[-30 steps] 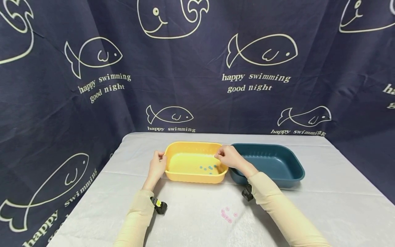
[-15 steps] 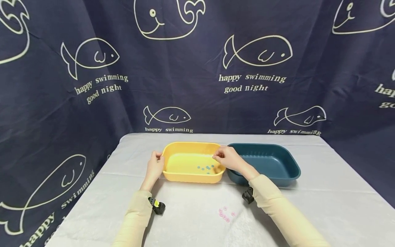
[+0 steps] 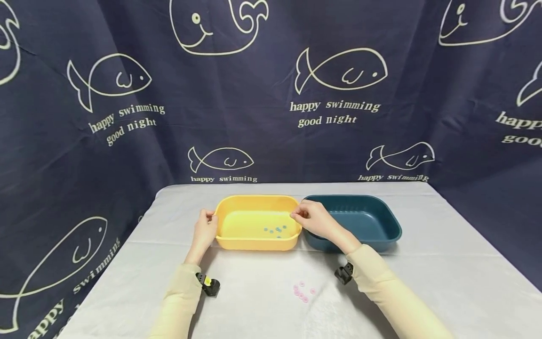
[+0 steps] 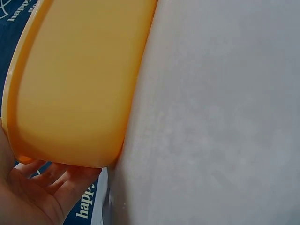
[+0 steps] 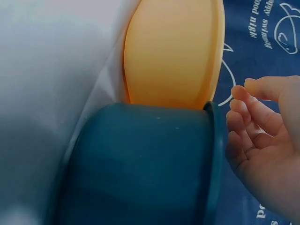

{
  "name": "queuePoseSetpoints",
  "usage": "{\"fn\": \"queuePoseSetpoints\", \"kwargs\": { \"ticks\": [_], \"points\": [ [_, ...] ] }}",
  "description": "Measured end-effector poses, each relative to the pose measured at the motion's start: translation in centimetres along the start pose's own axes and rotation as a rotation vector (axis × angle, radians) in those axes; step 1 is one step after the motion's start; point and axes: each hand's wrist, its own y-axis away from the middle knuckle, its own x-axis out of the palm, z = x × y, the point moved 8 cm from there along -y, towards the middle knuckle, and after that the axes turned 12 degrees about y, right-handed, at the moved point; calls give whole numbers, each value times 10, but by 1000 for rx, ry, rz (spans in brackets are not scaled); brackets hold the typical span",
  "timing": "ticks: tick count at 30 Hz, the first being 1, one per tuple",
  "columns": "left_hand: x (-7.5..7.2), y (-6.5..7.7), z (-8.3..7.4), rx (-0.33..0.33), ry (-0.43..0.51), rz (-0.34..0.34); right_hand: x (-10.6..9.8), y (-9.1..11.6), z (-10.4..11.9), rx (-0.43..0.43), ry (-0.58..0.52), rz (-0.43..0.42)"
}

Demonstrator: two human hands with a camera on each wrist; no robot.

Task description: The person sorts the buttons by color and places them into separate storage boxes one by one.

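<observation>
A yellow plastic basin (image 3: 254, 244) stands on the table with several small round blue pieces (image 3: 278, 230), button-like, lying towards its right end. My left hand (image 3: 205, 230) grips the basin's left end; in the left wrist view its fingers (image 4: 56, 180) lie against the outer end wall. Over the basin's right rim hovers my right hand (image 3: 317, 219), clear of the pieces. Its thumb and index tips meet in the right wrist view, the other fingers curled, and I see nothing between them. Several small pink button-like discs (image 3: 301, 295) lie loose on the table in front.
A dark teal basin (image 3: 394, 235) adjoins the yellow one on the right, under my right forearm. Grey-white cloth (image 3: 250, 296) covers the table. Dark blue fish-print curtains (image 3: 271, 122) hang behind and at both sides. A black wrist camera (image 3: 210, 286) sits on my left sleeve.
The head view has turned slightly right, so everything sits further left in it. My right hand has drifted a little rightward over the yellow basin's rim. My left hand keeps its grip.
</observation>
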Motion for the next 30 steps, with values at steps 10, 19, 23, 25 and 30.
{"fn": "queuePoseSetpoints", "kwargs": {
  "ticks": [10, 19, 23, 25, 30],
  "points": [
    [0, 0, 1, 3, -10, -9, -12, 18, 4, 11, 10, -43],
    [1, 0, -1, -3, -17, -1, -16, 34, 5, -11, 1, -73],
    [2, 0, -2, 0, -20, 13, -15, 41, 4, -9, -4, -56],
    [2, 1, -2, 2, -19, 15, -15, 45, 4, -10, -6, -50],
    [1, 2, -2, 3, -24, 9, -13, 51, 7, -33, -27, -43]
  ]
}}
